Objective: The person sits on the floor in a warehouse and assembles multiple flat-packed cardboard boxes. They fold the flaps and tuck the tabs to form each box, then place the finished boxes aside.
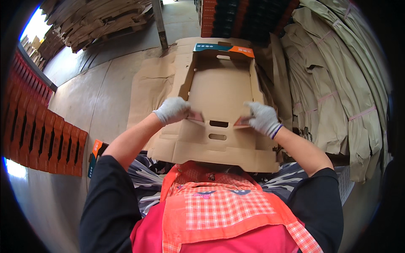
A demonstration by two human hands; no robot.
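In front of me lies a partly folded cardboard tray [219,84], brown inside. Its far end wall and long side walls stand up, and the far wall has a teal and orange printed top. The near end panel [217,147], with two oblong slots, lies folded out toward my lap. My left hand [173,110], in a pale knit glove, pinches a reddish corner flap [196,116] at the tray's near left. At the near right, my gloved right hand [263,118] grips the matching flap [241,121]. Both flaps angle inward; the fingertips are partly hidden.
Flat cardboard [147,84] lies under and left of the tray. Bundles of brown folded sheets [325,92] stack up at right. Orange and dark trays [42,135] stand at left, with more stacks [236,17] beyond. A metal post [159,25] rises at far left.
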